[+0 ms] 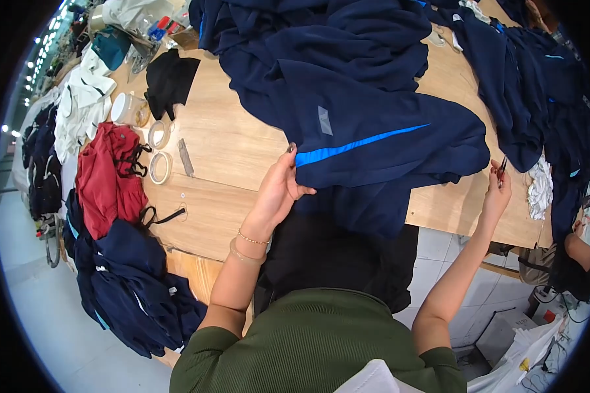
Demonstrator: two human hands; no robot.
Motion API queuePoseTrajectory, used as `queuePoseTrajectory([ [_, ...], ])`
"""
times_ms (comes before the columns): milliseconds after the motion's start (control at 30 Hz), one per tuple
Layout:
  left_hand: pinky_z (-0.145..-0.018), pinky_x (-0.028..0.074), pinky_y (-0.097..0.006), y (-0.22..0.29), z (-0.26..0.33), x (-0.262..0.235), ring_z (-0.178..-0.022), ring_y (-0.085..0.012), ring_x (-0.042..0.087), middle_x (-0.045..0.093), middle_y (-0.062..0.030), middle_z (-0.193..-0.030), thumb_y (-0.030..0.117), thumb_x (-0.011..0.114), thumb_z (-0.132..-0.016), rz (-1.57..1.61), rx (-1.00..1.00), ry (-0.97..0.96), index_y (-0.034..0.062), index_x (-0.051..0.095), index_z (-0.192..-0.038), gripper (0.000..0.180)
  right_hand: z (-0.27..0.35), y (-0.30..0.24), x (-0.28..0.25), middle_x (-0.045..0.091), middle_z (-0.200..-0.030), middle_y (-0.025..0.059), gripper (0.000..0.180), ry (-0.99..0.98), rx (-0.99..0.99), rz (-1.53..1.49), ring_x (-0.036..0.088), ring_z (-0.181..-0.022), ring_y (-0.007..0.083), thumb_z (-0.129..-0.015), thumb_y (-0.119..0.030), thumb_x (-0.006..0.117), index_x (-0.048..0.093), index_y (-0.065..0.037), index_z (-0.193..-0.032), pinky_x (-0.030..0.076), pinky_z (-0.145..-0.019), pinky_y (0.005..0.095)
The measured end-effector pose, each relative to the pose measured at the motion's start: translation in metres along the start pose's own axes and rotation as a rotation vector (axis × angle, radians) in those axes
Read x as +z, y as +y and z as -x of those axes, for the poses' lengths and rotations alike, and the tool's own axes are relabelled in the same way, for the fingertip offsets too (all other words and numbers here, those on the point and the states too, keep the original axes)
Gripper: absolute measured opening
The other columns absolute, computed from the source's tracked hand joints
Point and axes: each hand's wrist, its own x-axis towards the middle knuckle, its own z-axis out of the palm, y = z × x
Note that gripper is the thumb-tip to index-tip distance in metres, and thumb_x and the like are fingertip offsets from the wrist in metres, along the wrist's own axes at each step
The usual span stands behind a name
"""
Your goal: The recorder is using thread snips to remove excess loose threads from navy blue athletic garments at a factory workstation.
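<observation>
A navy garment (373, 141) with a bright blue stripe and a small grey patch lies across the table edge and hangs over my lap. My left hand (278, 190) pinches its edge at the wide end of the stripe, thumb on top. My right hand (497, 193) is raised beyond the garment's right end, its fingers closed round small dark thread snips (502, 168). The snips point up and away, apart from the cloth. Whether their blades are spread is too small to tell.
More navy garments (321, 33) are heaped at the back, with others (518, 85) on the right. Left on the wooden table (223, 124) lie tape rolls (159, 168), a black cloth piece (170, 78) and a red garment (111, 180). Another person's arm (580, 252) shows at far right.
</observation>
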Motion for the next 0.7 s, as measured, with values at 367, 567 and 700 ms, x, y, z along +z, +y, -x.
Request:
queuePoseTrajectory([
  [367, -0.081, 0.057, -0.035, 0.016, 0.004, 0.036, -0.101, -0.015, 0.063, 0.063, -0.0103, -0.12, 0.059, 0.03, -0.102, -0.163, 0.048, -0.089, -0.0009, 0.059, -0.119, 0.069, 0.115, -0.15, 0.083, 0.053, -0.079, -0.0023, 0.005, -0.522, -0.028, -0.574, 0.049, -0.076, 0.0046, -0.085, -0.002, 0.07, 0.065, -0.004, -0.086, 0.039, -0.066, 0.0182],
  [567, -0.087, 0.056, -0.035, 0.018, -0.003, 0.063, -0.094, -0.0107, 0.06, 0.061, -0.0085, -0.116, 0.061, 0.027, -0.101, -0.201, 0.016, -0.191, -0.0029, 0.059, -0.118, 0.073, 0.134, -0.198, 0.121, 0.053, -0.099, 0.0069, 0.051, -0.553, -0.634, -0.056, 0.056, -0.067, 0.0199, -0.065, 0.002, 0.08, 0.069, -0.011, -0.112, 0.045, -0.054, 0.027],
  [700, -0.07, 0.052, -0.028, 0.029, 0.003, 0.082, -0.077, -0.009, 0.06, 0.066, 0.0009, -0.088, 0.04, 0.061, -0.096, -0.604, 0.144, -0.228, 0.002, 0.069, -0.102, 0.04, 0.106, -0.193, 0.108, 0.06, -0.083, 0.0028, 0.027, -0.412, -0.529, -0.388, 0.055, -0.066, 0.007, -0.078, 0.004, 0.073, 0.068, -0.003, -0.103, 0.046, -0.057, 0.0263],
])
